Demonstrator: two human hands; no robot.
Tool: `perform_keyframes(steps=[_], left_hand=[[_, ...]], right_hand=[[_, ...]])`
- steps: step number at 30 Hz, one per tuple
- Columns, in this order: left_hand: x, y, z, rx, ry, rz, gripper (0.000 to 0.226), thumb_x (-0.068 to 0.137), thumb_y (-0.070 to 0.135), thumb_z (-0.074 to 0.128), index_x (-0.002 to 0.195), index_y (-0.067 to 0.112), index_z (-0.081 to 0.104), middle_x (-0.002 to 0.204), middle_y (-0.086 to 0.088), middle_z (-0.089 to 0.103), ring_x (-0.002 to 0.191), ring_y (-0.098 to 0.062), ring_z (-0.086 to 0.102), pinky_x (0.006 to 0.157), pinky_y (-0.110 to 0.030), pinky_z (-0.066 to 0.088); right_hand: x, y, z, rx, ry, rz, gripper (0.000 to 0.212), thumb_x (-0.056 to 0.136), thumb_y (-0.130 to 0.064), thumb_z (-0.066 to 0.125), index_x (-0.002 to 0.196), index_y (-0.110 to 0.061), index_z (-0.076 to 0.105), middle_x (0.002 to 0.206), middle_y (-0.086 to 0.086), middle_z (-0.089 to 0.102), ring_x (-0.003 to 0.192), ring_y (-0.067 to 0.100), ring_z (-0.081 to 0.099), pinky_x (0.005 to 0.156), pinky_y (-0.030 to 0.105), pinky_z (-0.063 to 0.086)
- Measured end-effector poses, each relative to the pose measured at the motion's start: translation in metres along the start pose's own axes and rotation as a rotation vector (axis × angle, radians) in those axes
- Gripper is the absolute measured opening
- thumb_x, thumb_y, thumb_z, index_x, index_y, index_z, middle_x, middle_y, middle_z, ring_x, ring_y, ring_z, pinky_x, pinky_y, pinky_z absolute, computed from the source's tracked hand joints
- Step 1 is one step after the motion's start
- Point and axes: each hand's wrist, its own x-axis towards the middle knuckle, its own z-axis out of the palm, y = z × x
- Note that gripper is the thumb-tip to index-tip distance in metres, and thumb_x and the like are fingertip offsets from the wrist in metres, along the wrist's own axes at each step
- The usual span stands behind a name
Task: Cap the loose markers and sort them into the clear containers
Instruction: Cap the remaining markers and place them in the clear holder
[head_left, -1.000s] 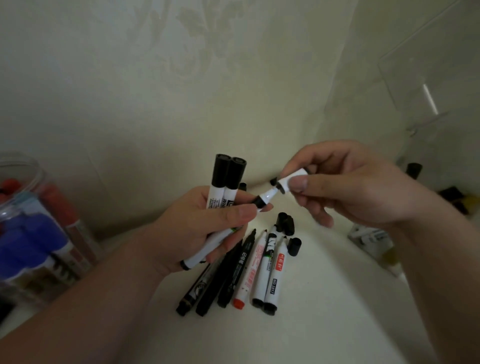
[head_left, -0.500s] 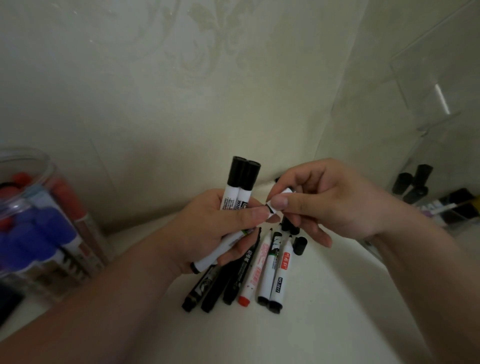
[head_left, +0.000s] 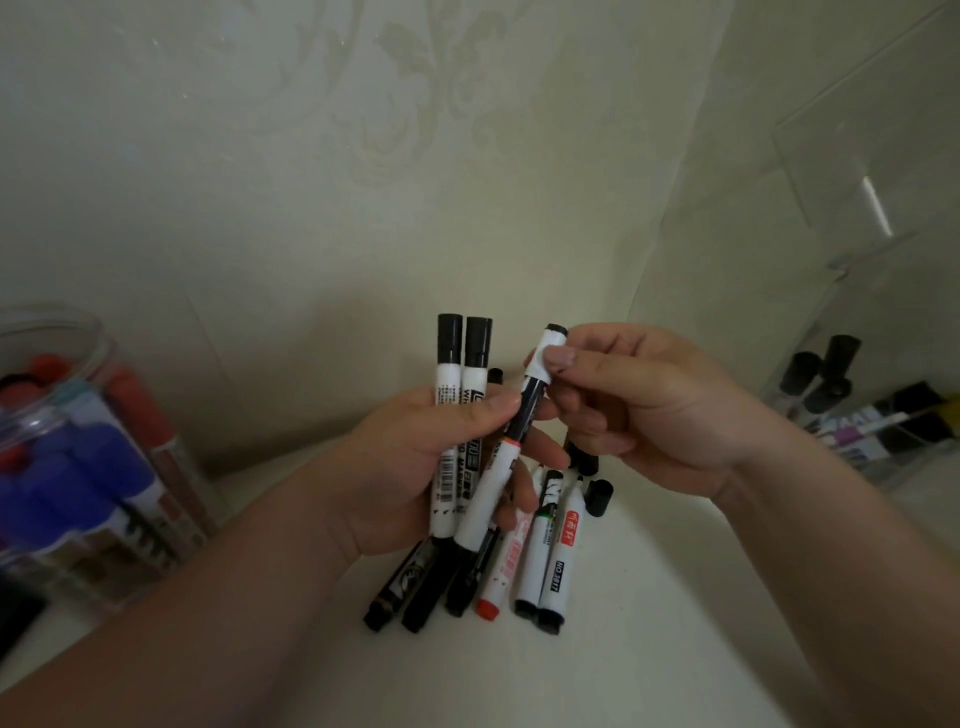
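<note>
looking down at two bare hands over a pale counter (head_left: 649, 634). the left hand (head_left: 410, 473) grips three markers in a bunch, fingers (head_left: 488, 410) curled round them: two capped markers (head_left: 462, 374) stand upright with black caps, and a third marker (head_left: 488, 493) leans to the right across them. the right hand (head_left: 654, 410) pinches the white cap (head_left: 545, 343) on top of that third marker between thumb and forefinger. a dark stretch shows between cap and barrel, so whether the cap is fully seated cannot be told. below the hands, loose markers (head_left: 550, 566) lie side by side on the counter with loose caps (head_left: 600, 496) just beside them. a clear jar (head_left: 78, 364) of blue and red markers stands at the left; a clear box (head_left: 857, 332) with black ones sits at the right. likely risks: a cap pushed on crooked would not click home, and a hard push could slide the bunch out of the left grip
</note>
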Motion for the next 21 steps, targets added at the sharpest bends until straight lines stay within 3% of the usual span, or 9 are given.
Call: perform_keyframes(steps=[4, 11, 17, 21], left_hand=[[-0.001, 0.0, -0.002, 0.024, -0.013, 0.004, 0.032, 0.084, 0.028, 0.066, 0.107, 0.008, 0.075, 0.095, -0.02, 0.073, 0.063, -0.025, 0.07, 0.058, -0.035, 0.058], [-0.002, 0.001, 0.002, -0.011, -0.035, -0.03, 0.032, 0.085, 0.029, 0.066, 0.107, 0.007, 0.075, 0.102, -0.024, 0.073, 0.077, -0.032, 0.074, 0.066, -0.04, 0.061], [-0.001, 0.001, 0.005, -0.013, -0.043, -0.081, 0.031, 0.093, 0.023, 0.058, 0.114, 0.004, 0.071, 0.106, -0.024, 0.072, 0.086, -0.034, 0.074, 0.079, -0.05, 0.061], [-0.002, 0.0, 0.005, -0.019, -0.161, -0.108, 0.03, 0.093, 0.02, 0.059, 0.115, 0.006, 0.072, 0.107, -0.025, 0.071, 0.092, -0.037, 0.073, 0.086, -0.054, 0.059]], right_hand=[[-0.001, -0.001, 0.002, -0.061, 0.057, -0.03, 0.023, 0.084, -0.018, 0.066, 0.083, 0.003, 0.058, 0.066, 0.013, 0.049, 0.049, 0.016, 0.033, 0.04, 0.019, 0.022], [0.0, 0.003, 0.009, -0.124, 0.155, -0.054, 0.021, 0.078, -0.025, 0.074, 0.068, -0.012, 0.06, 0.065, 0.016, 0.051, 0.047, 0.017, 0.037, 0.04, 0.019, 0.027], [0.002, 0.006, 0.014, -0.212, 0.295, -0.099, 0.024, 0.07, -0.035, 0.08, 0.072, -0.014, 0.068, 0.066, 0.015, 0.051, 0.069, 0.031, 0.043, 0.047, 0.027, 0.028], [0.0, 0.007, 0.019, -0.187, 0.259, -0.095, 0.017, 0.077, -0.024, 0.077, 0.07, -0.013, 0.067, 0.062, 0.005, 0.059, 0.056, 0.02, 0.054, 0.049, 0.024, 0.044]])
